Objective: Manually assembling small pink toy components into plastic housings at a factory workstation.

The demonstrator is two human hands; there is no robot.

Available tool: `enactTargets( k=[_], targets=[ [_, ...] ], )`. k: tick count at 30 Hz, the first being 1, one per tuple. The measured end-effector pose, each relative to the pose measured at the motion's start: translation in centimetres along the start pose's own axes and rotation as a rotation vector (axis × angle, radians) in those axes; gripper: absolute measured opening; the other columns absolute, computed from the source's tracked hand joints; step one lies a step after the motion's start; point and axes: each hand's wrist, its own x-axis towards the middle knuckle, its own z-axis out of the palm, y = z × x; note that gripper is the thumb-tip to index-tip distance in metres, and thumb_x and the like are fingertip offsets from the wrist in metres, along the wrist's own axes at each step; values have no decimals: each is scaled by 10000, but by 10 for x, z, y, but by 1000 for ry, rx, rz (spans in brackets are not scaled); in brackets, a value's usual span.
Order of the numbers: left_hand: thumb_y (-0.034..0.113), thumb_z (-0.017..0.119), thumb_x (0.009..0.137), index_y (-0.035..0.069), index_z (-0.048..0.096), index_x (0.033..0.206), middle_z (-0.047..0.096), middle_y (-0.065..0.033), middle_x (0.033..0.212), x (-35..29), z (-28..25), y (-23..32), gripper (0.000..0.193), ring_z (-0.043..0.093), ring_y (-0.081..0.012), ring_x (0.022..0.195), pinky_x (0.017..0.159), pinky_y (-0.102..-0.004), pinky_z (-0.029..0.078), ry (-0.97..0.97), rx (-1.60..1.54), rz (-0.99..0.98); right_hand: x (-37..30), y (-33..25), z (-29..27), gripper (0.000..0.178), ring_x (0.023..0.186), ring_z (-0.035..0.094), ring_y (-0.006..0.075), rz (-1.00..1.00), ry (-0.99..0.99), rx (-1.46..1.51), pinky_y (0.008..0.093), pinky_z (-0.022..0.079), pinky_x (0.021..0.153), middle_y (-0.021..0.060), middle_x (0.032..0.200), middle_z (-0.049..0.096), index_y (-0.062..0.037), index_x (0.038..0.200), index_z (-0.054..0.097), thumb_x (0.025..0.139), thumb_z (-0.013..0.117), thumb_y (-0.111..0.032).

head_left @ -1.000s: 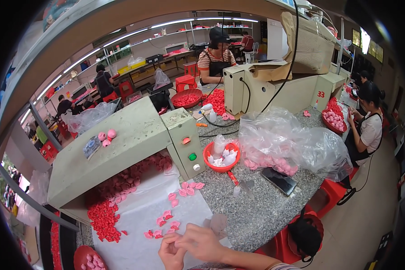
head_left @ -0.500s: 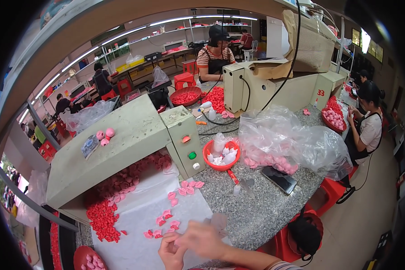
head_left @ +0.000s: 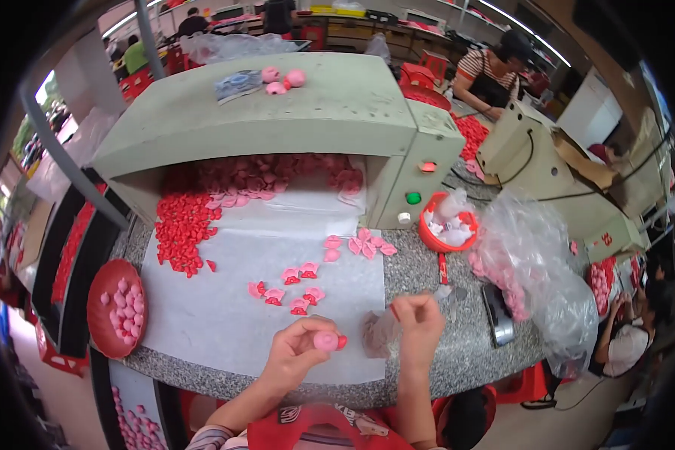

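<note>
Between the fingertips of my left hand [head_left: 296, 352] is a small round pink piece [head_left: 325, 341] with a bit of red at its right side. My right hand [head_left: 418, 322] is apart from it, to the right, its fingers pinched together. A speck of red shows at those fingertips, too small to name. A crumpled greyish cloth [head_left: 380, 334] lies between my hands. Just beyond them, several pink pieces with red parts [head_left: 274, 296] rest on a white sheet [head_left: 195, 315]. Plain pink pieces [head_left: 364, 245] lie farther back on it, near a heap of small red pieces [head_left: 184, 232].
A grey-green machine [head_left: 262, 112] with pink pieces inside its opening stands ahead. A red bowl of pink balls [head_left: 97, 330] sits left. On the right are a red basket of white bottles [head_left: 448, 244], a phone [head_left: 496, 315] and clear plastic bags [head_left: 532, 262]. Other people work beyond.
My view has swung left. My hands, close together before, are now apart: the right has moved away while the left holds the pink piece, its red part now showing.
</note>
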Motion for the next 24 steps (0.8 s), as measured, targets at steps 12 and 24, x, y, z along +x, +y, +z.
enactTargets(
  k=[12,24],
  targets=[
    [-16,520,808,-2,461,1153,472,-165,1180,-5,9,7,350,466,-292,1102,933,-390,376,-26,-95,-53,-31,-12,0,134,524,485,90,357,-316,461,196,368,456,56,692,541,-16,896,519,784,584,-48],
    [-93,650,670,-27,515,1049,448,-116,1044,-11,14,-1,407,534,-213,972,800,-298,489,152,516,198,-41,-16,4,143,559,490,87,350,-319,418,183,370,496,58,753,555,-23,883,505,776,595,-54]
  ],
)
